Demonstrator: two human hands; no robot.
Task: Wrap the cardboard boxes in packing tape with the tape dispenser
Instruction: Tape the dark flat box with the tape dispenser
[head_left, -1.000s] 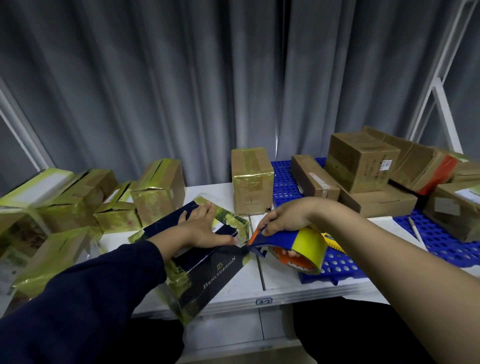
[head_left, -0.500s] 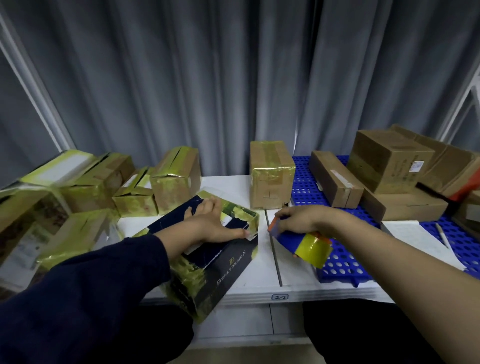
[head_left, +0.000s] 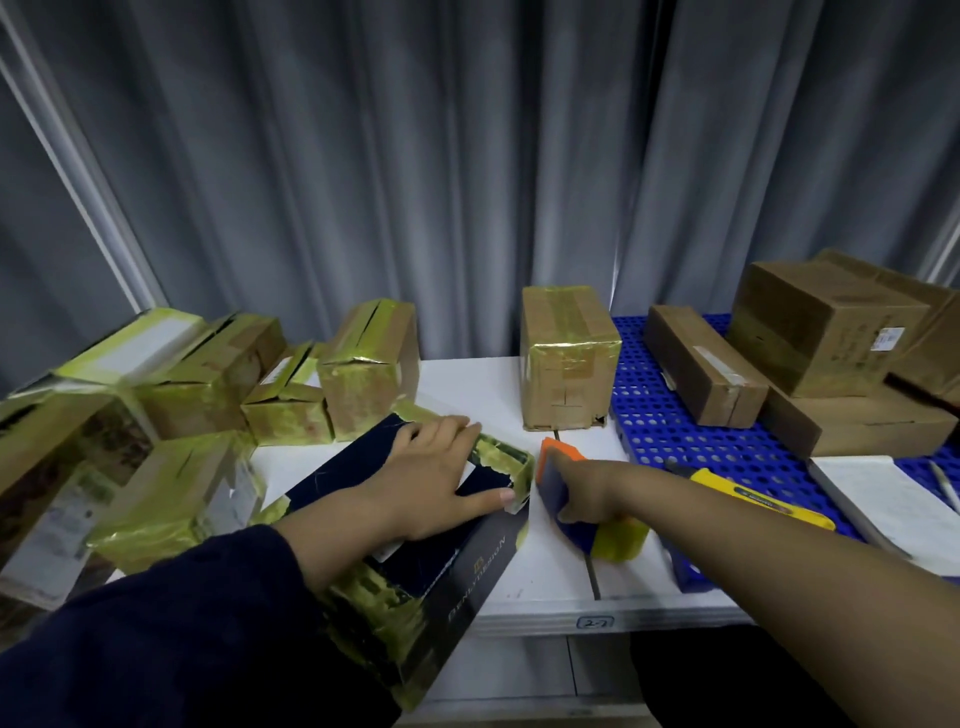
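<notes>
A dark navy box (head_left: 467, 566) with yellow-green tape on its corners lies tilted over the front edge of the white table (head_left: 545, 582). My left hand (head_left: 431, 483) presses flat on its top. My right hand (head_left: 587, 488) grips the blue and orange tape dispenser (head_left: 561, 483), whose yellow tape roll (head_left: 621, 538) rests on the table just right of the box's far corner. A taped brown box (head_left: 566, 358) stands upright behind the dispenser.
Several boxes wrapped in yellow-green tape (head_left: 197, 384) crowd the left side. Untaped brown boxes (head_left: 826, 332) sit on a blue perforated mat (head_left: 670, 426) at the right. A yellow box cutter (head_left: 758, 499), a white pad (head_left: 883, 504) and a pen lie near my right forearm.
My right hand has lowered the dispenser from above the table down onto it, close to the box's corner. My left hand has stayed on the navy box. The view shifted left.
</notes>
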